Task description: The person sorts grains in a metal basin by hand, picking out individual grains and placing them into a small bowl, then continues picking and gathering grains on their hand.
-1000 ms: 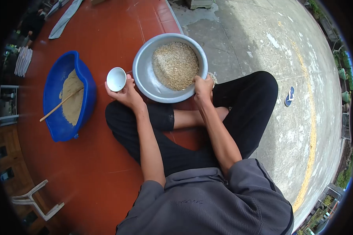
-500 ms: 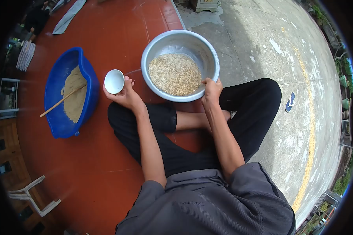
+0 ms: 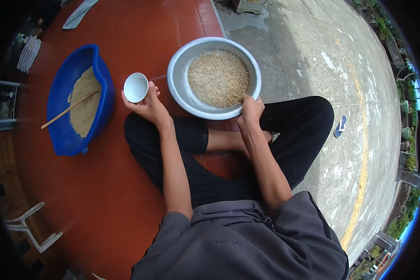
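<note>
A metal basin (image 3: 180, 88) was found in front of the seated person, raised near the knees and taken as the landmark. Pale, grain-like material (image 3: 218, 78) was contained in it, with bare metal exposed along its left inner wall. Whether the basin's base was supported from below could not be determined.

The basin's near right rim was gripped by the right hand (image 3: 252, 111); the thumb was placed at the rim, and the other fingers were largely hidden. Just left of the basin, and apart from it, a small white bowl (image 3: 136, 88) was grasped by the left hand (image 3: 150, 107), with the fingers curled about its sides and its mouth turned toward the camera.

Farther left of the basin, a blue tub (image 3: 60, 84) was observed on the red floor (image 3: 116, 186). A tan, powdery material (image 3: 85, 119) was held in it, and a wooden stick (image 3: 70, 109) was laid across, its one end projecting past the rim.

Well right of the basin, a blue sandal (image 3: 339, 128) was noted on the concrete ground (image 3: 331, 172), with a yellow strip (image 3: 364, 161) beyond.
</note>
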The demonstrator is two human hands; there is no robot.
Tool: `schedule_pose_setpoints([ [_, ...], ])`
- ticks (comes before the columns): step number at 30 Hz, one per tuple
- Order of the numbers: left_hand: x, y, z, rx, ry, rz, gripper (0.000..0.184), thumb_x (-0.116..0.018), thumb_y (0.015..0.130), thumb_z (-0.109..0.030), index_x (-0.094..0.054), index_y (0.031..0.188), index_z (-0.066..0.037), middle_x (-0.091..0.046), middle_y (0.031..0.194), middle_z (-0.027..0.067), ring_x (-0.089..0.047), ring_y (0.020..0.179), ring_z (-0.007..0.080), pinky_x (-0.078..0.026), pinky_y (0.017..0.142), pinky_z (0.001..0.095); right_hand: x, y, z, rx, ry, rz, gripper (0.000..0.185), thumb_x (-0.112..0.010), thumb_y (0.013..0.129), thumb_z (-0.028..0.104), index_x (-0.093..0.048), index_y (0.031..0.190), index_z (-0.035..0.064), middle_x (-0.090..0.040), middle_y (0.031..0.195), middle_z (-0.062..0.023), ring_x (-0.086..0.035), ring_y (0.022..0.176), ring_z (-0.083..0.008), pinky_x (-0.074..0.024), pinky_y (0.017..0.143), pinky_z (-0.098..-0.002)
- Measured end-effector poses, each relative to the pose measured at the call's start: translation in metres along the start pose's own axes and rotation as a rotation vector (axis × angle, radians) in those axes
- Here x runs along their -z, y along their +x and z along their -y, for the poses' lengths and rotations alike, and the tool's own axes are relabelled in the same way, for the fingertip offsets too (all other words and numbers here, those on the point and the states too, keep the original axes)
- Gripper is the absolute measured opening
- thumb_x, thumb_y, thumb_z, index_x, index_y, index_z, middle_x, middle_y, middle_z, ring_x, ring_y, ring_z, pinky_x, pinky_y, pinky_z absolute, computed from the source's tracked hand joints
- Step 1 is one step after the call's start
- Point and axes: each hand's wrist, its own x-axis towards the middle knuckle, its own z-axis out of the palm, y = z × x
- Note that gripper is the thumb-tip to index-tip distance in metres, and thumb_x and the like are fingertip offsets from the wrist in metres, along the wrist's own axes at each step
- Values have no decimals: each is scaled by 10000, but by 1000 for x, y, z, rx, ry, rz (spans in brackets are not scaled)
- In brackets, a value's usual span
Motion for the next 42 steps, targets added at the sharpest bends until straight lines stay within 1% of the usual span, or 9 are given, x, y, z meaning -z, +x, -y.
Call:
schedule_pose_setpoints([
  [4, -5, 3, 2, -2, -13, -6, 864, -774, 1013, -24, -202, 1661, -40, -681, 1266, 182, -726, 972, 197, -632, 791, 321, 28, -16, 19, -26, 7, 68, 336, -595, 783, -139, -658, 1104, -66, -671, 953, -112, -659, 765, -225, -556, 703, -382],
  [8, -6, 0, 2, 17, -4, 1, 871, -778, 1011, -30, -201, 1664, -37, -669, 1282, 180, -720, 984, 193, -627, 798, 317, 10, -5, 15, 74, 47, -79, 279, -605, 789, -120, -673, 1049, -41, -639, 835, -61, -589, 677, -158, -447, 595, -336],
  [16, 0, -2, 3, 27, 26, 3, 869, -775, 1010, -25, -204, 1665, -45, -667, 1311, 188, -724, 995, 205, -623, 794, 310, 6, -4, 12, -31, 137, 27, 285, -608, 791, -118, -664, 1064, -58, -648, 898, -96, -630, 780, -215, -524, 727, -363],
  [22, -2, 1, 2, 17, -13, 17, 865, -781, 1005, -21, -216, 1660, -54, -656, 1318, 191, -724, 1000, 200, -630, 800, 316, 7, -10, -24, -4, -106, -6, 257, -624, 765, -104, -676, 1010, -43, -647, 856, -71, -609, 720, -185, -487, 645, -360],
  [32, -24, -18, 2, 2, 52, 228, 951, -866, 922, -18, -268, 1662, -28, -518, 1522, 236, -632, 1357, 317, -551, 1161, 461, 19, 1, -49, 30, -149, 102, 263, -637, 823, -63, -689, 1080, -39, -663, 864, -67, -616, 711, -170, -490, 635, -346],
  [33, -28, -25, 0, 45, 58, 303, 935, -861, 913, 5, -294, 1656, -28, -516, 1535, 226, -619, 1377, 319, -554, 1161, 455, 25, 13, -52, 16, -277, 153, 410, -673, 833, 6, -703, 1239, -49, -748, 973, -121, -684, 822, -205, -548, 768, -383],
  [36, -36, -40, 2, 163, 37, 503, 894, -850, 883, 68, -361, 1628, -5, -520, 1551, 203, -583, 1428, 322, -561, 1161, 430, 30, 31, -43, 254, -558, 160, 564, -694, 861, 52, -645, 1412, -56, -754, 1201, -222, -735, 988, -297, -580, 901, -444],
  [40, -34, -46, 15, 4, 293, 607, 881, -912, 837, -15, -448, 1586, -12, -572, 1536, 215, -590, 1429, 327, -513, 1184, 439, 17, -14, 29, 1049, -1179, 88, 765, -736, 857, 66, -503, 1581, -18, -629, 1341, -308, -677, 1182, -459, -547, 1053, -504],
  [42, -33, -48, 19, -13, 360, 613, 880, -935, 828, -68, -470, 1573, -9, -589, 1527, 222, -599, 1420, 342, -506, 1173, 449, 7, -2, 44, 861, -1169, 595, 863, -798, 841, 97, -454, 1631, 38, -578, 1429, -307, -628, 1260, -485, -521, 1106, -502],
])
